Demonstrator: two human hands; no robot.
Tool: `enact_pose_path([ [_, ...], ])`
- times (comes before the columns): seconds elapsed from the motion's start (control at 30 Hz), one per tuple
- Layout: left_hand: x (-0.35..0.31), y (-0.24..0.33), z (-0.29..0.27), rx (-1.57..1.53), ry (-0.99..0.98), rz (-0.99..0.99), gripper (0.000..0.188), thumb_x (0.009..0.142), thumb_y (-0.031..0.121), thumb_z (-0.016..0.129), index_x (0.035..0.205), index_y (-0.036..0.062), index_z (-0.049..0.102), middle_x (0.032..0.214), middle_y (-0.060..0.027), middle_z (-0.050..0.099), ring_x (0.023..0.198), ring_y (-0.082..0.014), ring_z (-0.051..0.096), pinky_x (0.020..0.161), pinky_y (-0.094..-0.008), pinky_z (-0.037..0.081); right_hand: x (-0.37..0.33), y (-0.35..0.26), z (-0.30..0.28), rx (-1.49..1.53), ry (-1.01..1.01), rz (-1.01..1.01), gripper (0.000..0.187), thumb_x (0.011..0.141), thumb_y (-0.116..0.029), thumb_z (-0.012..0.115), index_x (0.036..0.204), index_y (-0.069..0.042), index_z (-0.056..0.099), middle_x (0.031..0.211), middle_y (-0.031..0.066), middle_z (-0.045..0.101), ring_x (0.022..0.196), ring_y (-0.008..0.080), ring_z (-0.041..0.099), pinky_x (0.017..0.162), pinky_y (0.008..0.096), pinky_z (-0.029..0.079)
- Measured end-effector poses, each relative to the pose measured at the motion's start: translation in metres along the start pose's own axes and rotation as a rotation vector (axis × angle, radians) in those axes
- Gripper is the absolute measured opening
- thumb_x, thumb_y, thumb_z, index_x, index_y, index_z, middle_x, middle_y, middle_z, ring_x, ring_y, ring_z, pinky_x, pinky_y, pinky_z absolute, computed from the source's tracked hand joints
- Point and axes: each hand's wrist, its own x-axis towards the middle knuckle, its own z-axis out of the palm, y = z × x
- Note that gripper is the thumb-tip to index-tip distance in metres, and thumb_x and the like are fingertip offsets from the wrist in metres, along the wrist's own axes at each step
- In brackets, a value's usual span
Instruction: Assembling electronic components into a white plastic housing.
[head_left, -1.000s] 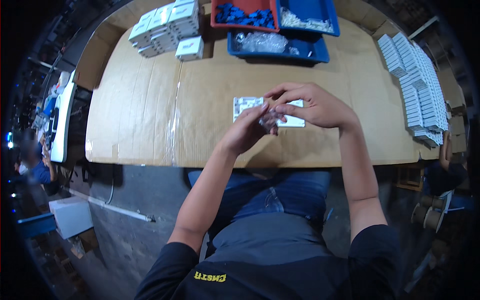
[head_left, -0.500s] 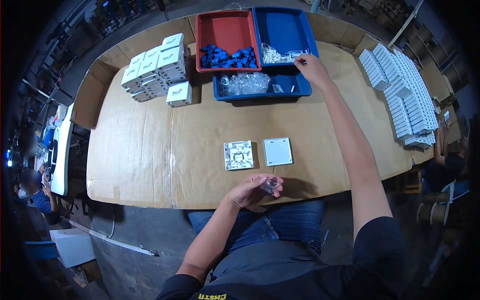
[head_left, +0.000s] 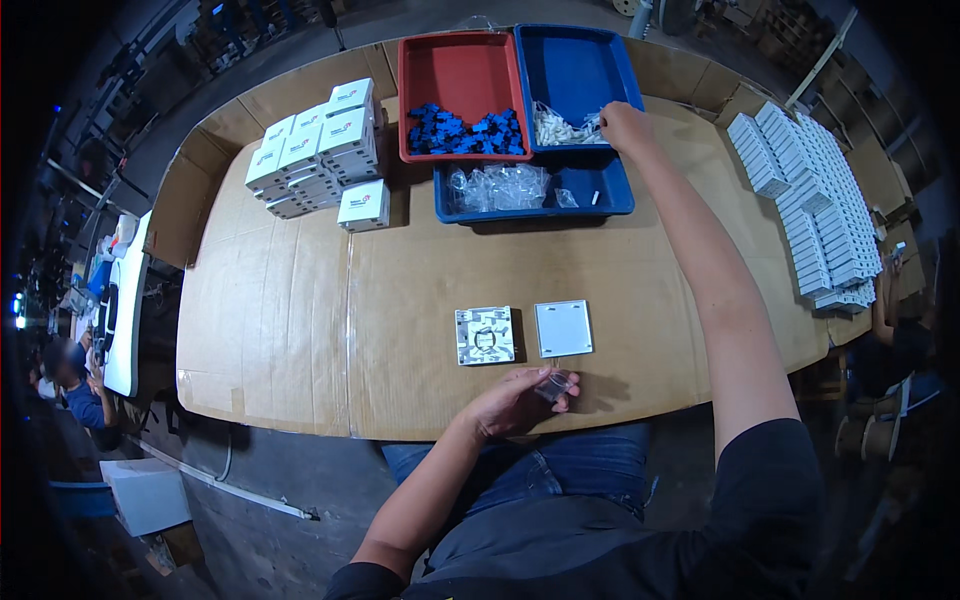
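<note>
Beyond tabletop's [head_left: 270, 340] left edge: white side table [head_left: 126, 335], assorted items on it; person in blue shirt [head_left: 86, 405] beside it. Floor, past near left corner: white carton [head_left: 152, 498], pale pipe [head_left: 235, 486]. Past near right corner: spool [head_left: 880, 438], dark-clothed person [head_left: 908, 350].

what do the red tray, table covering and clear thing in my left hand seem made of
Red tray: probably moulded plastic, smooth with rounded corners.
Table covering: apparently matte cardboard, brown, creased.
Clear thing in your left hand: probably glossy plastic, see-through with highlights; film or rigid, unclear.
</note>
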Motion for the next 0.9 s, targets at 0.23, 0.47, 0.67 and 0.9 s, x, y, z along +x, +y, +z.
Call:
enact_pose_path([
  [0.23,0.003,0.002,0.005,-0.012,0.001,-0.013,0.051,0.104,0.037,0.063,0.131,-0.0057,0.061,0.118,-0.0141,0.069,0.098,-0.021,0.066,0.099,-0.034,0.049,-0.001,0.009,0.006,0.05,0.042,-0.058,0.012,0.086,-0.009,0.063,0.091,-0.01,0.074,0.1,0.0157,0.075,0.096,0.0366,0.072,0.08,0.0494,0.057],
  [0.47,0.001,0.002,0.003,0.004,0.001,-0.003,0.052,0.105,0.037,0.061,0.134,-0.0052,0.059,0.119,-0.0133,0.068,0.098,-0.0204,0.066,0.099,-0.0336,0.049,-0.004,0.01,0.006,0.094,0.067,-0.157,0.012,0.087,-0.012,0.068,0.098,-0.01,0.072,0.099,0.0157,0.074,0.099,0.0371,0.071,0.082,0.0504,0.056],
  [0.67,0.002,0.0,0.005,0.011,0.006,0.004,0.05,0.106,0.036,0.059,0.134,-0.0053,0.059,0.118,-0.0119,0.069,0.096,-0.0194,0.067,0.096,-0.0322,0.051,0.0,0.02,0.011,0.169,0.022,-0.125,0.015,0.087,-0.014,0.071,0.101,-0.011,0.071,0.098,0.0141,0.075,0.098,0.0365,0.071,0.083,0.0496,0.056],
  [0.9,-0.002,-0.001,0.008,-0.016,0.014,0.019,0.048,0.107,0.036,0.058,0.133,-0.0043,0.059,0.118,-0.0095,0.068,0.096,-0.0174,0.067,0.092,-0.0304,0.052,-0.004,0.012,0.01,0.261,-0.023,-0.046,0.019,0.089,-0.014,0.069,0.107,-0.01,0.071,0.1,0.0113,0.076,0.098,0.0342,0.072,0.084,0.0472,0.056],
])
